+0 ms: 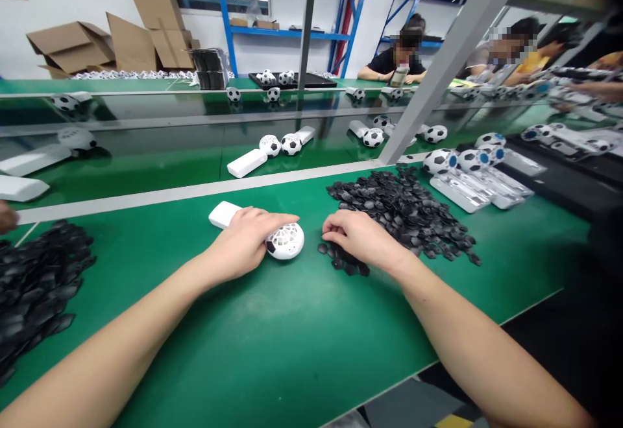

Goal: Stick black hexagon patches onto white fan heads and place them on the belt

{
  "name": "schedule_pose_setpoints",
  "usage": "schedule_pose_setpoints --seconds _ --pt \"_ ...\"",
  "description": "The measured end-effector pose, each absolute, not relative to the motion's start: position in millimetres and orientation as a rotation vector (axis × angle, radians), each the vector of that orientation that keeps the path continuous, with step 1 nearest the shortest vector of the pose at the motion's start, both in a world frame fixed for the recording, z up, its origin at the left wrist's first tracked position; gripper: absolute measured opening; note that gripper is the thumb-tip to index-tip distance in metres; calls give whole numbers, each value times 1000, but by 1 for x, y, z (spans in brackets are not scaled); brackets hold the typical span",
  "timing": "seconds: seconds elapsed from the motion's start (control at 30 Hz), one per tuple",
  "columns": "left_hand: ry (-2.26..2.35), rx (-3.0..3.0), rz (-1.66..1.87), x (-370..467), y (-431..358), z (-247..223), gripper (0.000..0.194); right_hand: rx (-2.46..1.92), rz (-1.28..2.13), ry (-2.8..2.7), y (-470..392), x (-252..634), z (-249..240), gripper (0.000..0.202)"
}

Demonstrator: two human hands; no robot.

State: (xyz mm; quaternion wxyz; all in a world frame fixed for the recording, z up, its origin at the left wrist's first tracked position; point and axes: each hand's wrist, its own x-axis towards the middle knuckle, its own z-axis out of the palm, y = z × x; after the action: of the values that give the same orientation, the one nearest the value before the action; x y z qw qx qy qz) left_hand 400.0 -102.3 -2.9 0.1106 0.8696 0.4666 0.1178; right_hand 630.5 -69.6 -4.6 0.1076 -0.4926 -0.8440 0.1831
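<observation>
My left hand [246, 237] is closed over a white handle with a round football-patterned head [286, 241], which looks like a small handheld fan. It lies on the green table, its head poking out to the right of my fingers and the handle's end behind them. The head has an open grille and a black patch at its left. My right hand [357, 233] is at the near left edge of a pile of small black pieces [403, 211], fingertips pinched together. Whatever sits between those fingertips is hidden. Several loose black pieces [343, 261] lie just below that hand.
A second black pile [39, 285] lies at the left, a bit of another person's hand [7, 217] behind it. Football-headed units [464, 185] are lined up at the right beside a black tray [559, 185]. More units [248, 162] rest on the belt beyond the pale rail [170, 198]. A slanted post [438, 71] rises ahead.
</observation>
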Motion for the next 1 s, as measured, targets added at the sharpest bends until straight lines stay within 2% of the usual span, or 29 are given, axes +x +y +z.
schedule_pose_setpoints --seconds 0.1,0.33,0.5,0.6,0.8,0.93,1.0 --pt "1360 2550 364 399 -102 -4 67 -1365 504 -2423 -72 628 -5 7" --pt "1390 2517 367 400 -103 -3 61 -1206 873 -2211 -80 621 -9 8" --pt "1398 2511 378 401 -102 -4 61 -944 531 -2204 -80 622 -8 7" --pt "1387 2513 395 402 -102 -5 62 -867 463 -2175 -81 621 -5 7" --pt "1382 2509 389 401 -102 -8 62 -916 628 -2134 -84 618 -7 7" --pt "1376 2501 383 402 -104 -6 65 -893 762 -2121 -87 615 -9 18" --pt "1361 2489 377 403 -105 -5 68 -831 762 -2148 -88 614 -9 15"
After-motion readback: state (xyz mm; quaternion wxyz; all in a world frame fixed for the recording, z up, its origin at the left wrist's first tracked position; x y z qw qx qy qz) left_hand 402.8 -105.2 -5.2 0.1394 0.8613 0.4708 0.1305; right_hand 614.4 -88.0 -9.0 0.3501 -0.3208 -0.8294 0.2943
